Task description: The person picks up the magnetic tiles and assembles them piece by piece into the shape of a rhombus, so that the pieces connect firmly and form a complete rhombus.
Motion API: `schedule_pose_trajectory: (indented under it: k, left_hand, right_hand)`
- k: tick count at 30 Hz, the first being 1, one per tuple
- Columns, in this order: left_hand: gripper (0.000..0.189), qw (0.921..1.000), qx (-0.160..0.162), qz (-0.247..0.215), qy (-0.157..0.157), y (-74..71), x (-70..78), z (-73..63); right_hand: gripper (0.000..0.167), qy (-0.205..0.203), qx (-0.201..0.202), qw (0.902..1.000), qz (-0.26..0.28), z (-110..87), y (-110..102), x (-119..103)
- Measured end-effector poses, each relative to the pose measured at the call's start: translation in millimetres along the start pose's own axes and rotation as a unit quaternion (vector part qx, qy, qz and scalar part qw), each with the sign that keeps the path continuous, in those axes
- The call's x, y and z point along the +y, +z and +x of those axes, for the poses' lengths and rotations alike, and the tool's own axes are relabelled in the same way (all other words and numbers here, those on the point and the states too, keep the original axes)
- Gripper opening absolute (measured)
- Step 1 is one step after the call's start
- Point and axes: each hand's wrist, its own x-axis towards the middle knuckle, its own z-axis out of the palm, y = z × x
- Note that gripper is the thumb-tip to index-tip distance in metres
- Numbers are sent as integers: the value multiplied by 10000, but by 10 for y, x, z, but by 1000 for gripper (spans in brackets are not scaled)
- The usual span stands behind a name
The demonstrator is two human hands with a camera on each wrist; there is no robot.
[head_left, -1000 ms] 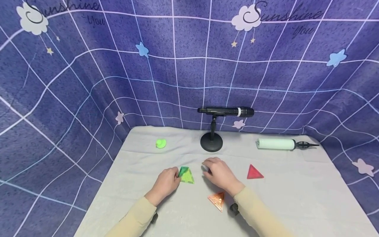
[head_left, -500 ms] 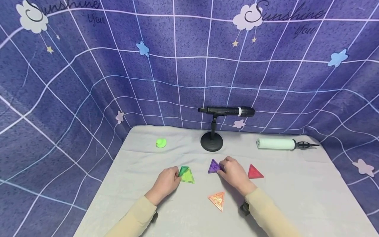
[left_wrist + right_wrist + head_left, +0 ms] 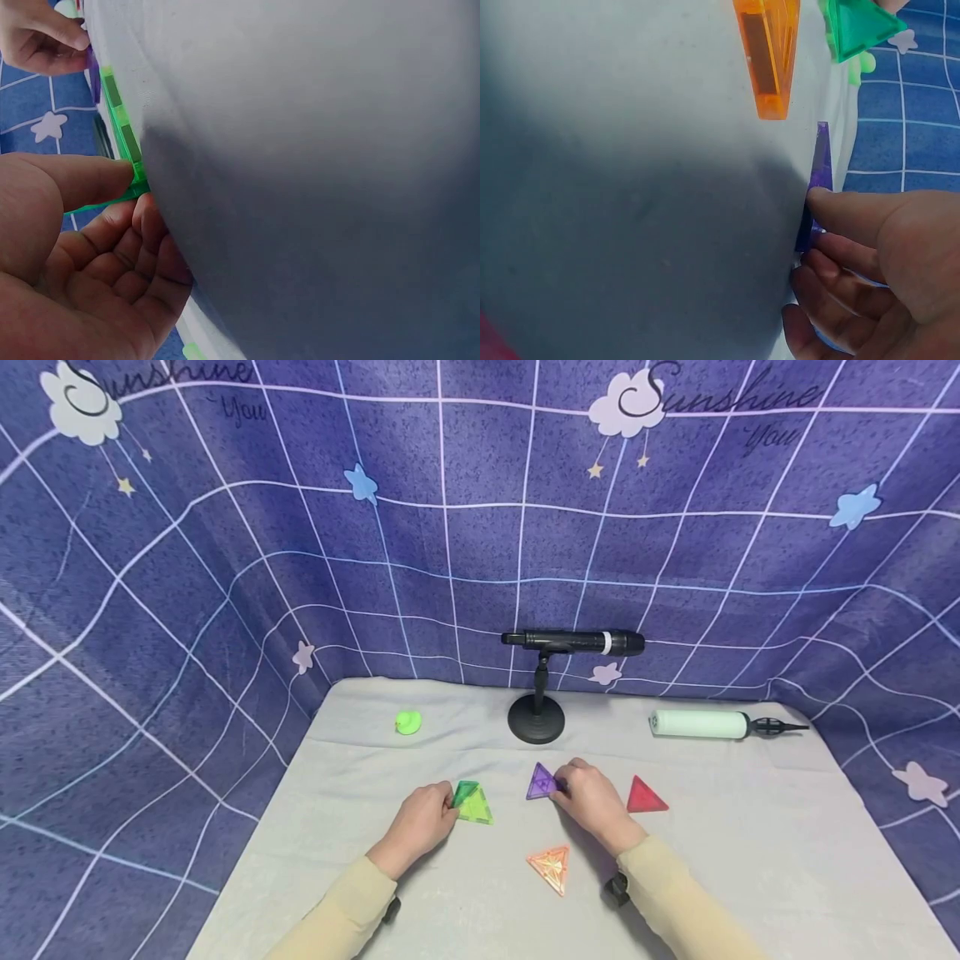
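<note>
Translucent green triangular tile (image 3: 462, 792), pinched at one side, tilted up | lime tile (image 3: 477, 808), flat on tabletop (image 3: 750, 860), meeting the green one | translucent purple triangular tile (image 3: 540, 783), pinched at right side, right of lime, apart.

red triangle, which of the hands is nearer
Right. The right hand is just left of the red triangle; the left hand is farther left, holding a green tile.

The head view is evenly bright; both wrist views look shadowed, perhaps slightly blurred.
</note>
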Motion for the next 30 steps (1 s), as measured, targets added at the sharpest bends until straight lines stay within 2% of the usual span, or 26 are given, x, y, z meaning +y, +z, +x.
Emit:
schedule_pose_trajectory:
  k: [6, 19, 23, 30]
  left_hand:
    - [27, 9999, -87, 15, -80, -6, 12, 3]
    - [27, 9998, -127, 90, -88, -9, 20, 24]
    - [27, 9998, -136, 103, -94, -30, 40, 13]
    - [27, 9998, -132, 122, -72, -49, 58, 9]
  right_hand:
    - [24, 27, 120, 9999, 55, -14, -4, -13]
    - [35, 375, 125, 9987, 309, -34, -31, -36]
    - [32, 264, 127, 9993, 243, -43, -18, -43]
    - [14, 176, 23, 9998, 52, -55, -35, -71]
